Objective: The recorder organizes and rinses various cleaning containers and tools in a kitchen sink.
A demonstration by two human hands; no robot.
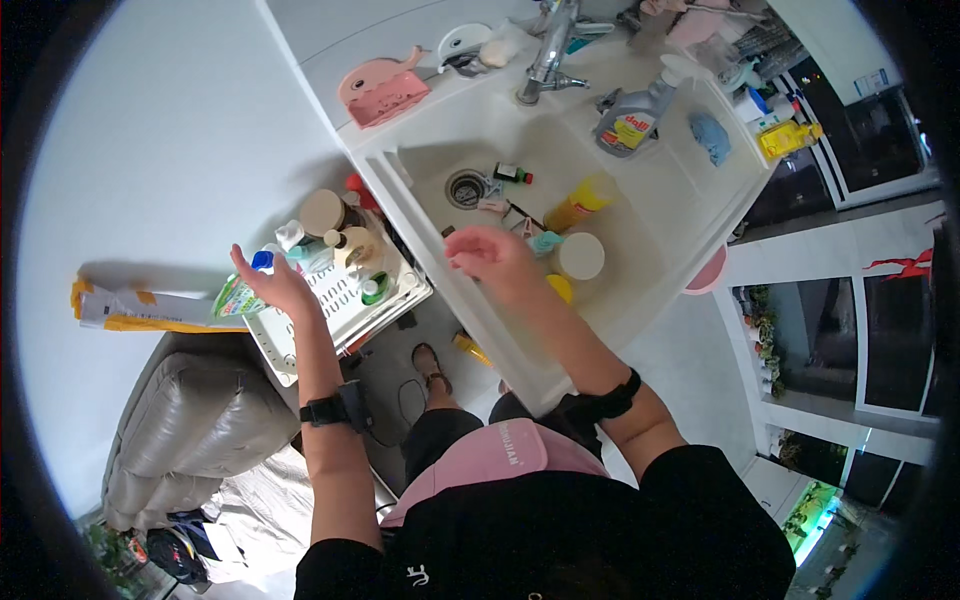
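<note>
My left hand (279, 286) is raised with its fingers apart over the white plastic rack (281, 349), close to a green and white pouch (238, 298) and a blue cap (262, 259). Over the near left edge of the white sink (637, 300) hovers my right hand (484, 253), fingers curled loosely, nothing visible in them. In the basin lie a small dark bottle with a red cap (513, 173), a yellow bottle (579, 202), a tub with a white lid (581, 256) and small clips. A pump bottle (356, 246) and a green-labelled bottle (374, 288) stand on the rack.
A chrome faucet (546, 67) rises at the sink's back. A grey spray bottle (634, 120) and blue cloth (709, 139) lie on the right side. A pink whale-shaped holder (384, 90) is at the back left. A grey padded chair (202, 420) stands left.
</note>
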